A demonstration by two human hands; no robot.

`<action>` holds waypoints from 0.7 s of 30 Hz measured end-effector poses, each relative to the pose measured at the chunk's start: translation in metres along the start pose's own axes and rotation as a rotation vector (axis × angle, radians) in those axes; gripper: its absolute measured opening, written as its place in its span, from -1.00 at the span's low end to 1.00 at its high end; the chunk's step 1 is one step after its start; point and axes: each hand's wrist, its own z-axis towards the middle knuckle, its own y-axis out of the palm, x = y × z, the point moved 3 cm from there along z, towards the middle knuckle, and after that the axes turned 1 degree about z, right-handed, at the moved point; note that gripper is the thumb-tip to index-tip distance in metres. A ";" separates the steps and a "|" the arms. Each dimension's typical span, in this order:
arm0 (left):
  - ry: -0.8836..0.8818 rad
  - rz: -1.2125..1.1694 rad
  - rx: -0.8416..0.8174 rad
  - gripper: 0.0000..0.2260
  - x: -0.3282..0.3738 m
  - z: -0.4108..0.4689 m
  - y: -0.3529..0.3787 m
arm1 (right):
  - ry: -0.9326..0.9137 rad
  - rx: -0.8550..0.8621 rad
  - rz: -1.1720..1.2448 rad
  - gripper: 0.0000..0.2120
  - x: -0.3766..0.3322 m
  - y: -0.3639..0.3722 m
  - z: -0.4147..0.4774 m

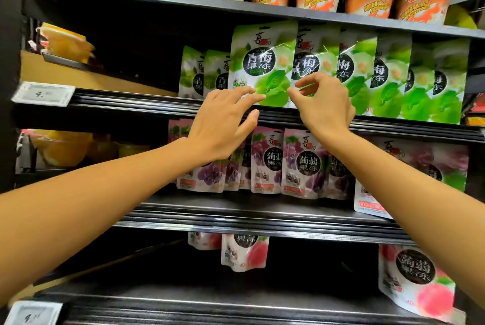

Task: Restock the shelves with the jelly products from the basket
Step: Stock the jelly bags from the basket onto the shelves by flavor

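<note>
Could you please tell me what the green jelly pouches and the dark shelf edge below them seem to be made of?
Green jelly pouches: glossy flexible plastic film, judging by the creased white glare lines across their fronts. Dark shelf edge: likely painted metal or hard plastic, semi-gloss; light streaks run along its ridges.

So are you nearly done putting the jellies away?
Partly. The green pouches already stand in a row on the middle shelf. The left hand and right hand are at the front green pouch now. Space shows at that shelf's left; the basket is out of view.
</note>
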 end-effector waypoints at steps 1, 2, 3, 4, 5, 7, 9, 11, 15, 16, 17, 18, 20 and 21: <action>-0.010 -0.049 0.020 -0.66 0.002 -0.003 -0.002 | -0.012 0.013 0.017 -0.81 0.000 -0.002 -0.004; -0.036 -0.105 0.047 -0.68 0.005 -0.006 -0.004 | -0.026 0.022 0.035 -0.83 0.000 -0.004 -0.008; -0.075 -0.162 0.081 -0.70 0.008 -0.010 -0.006 | -0.040 0.027 0.054 -0.84 -0.001 -0.007 -0.013; -0.125 -0.219 0.119 -0.72 0.012 -0.014 -0.009 | -0.052 0.027 0.078 -0.85 -0.001 -0.010 -0.020; -0.178 -0.280 0.161 -0.75 0.016 -0.019 -0.011 | -0.058 0.027 0.108 -0.86 0.000 -0.012 -0.027; -0.313 -0.418 0.221 -0.80 0.027 -0.037 -0.014 | -0.050 0.018 0.182 -0.89 0.004 -0.017 -0.046; -0.450 -0.539 0.212 -0.85 0.038 -0.064 -0.012 | -0.033 -0.007 0.268 -0.92 0.011 -0.019 -0.072; -0.536 -0.623 0.160 -0.86 0.050 -0.099 -0.006 | -0.028 -0.072 0.341 -0.92 0.022 -0.018 -0.106; -0.676 -0.721 0.049 -0.82 0.068 -0.190 0.007 | -0.023 -0.265 0.447 -0.90 0.047 -0.012 -0.193; -0.722 -0.729 -0.001 -0.83 0.073 -0.219 0.012 | 0.018 -0.316 0.462 -0.89 0.056 -0.008 -0.220; -0.762 -0.731 -0.056 -0.84 0.079 -0.251 0.015 | 0.072 -0.370 0.471 -0.89 0.066 -0.004 -0.251; -0.802 -0.737 -0.114 -0.85 0.084 -0.282 0.019 | 0.135 -0.435 0.471 -0.89 0.075 0.000 -0.279; -0.937 -0.737 -0.261 -0.87 0.097 -0.364 0.024 | 0.326 -0.626 0.442 -0.88 0.096 0.007 -0.357; -1.009 -0.734 -0.326 -0.88 0.102 -0.408 0.026 | 0.417 -0.735 0.417 -0.88 0.107 0.010 -0.398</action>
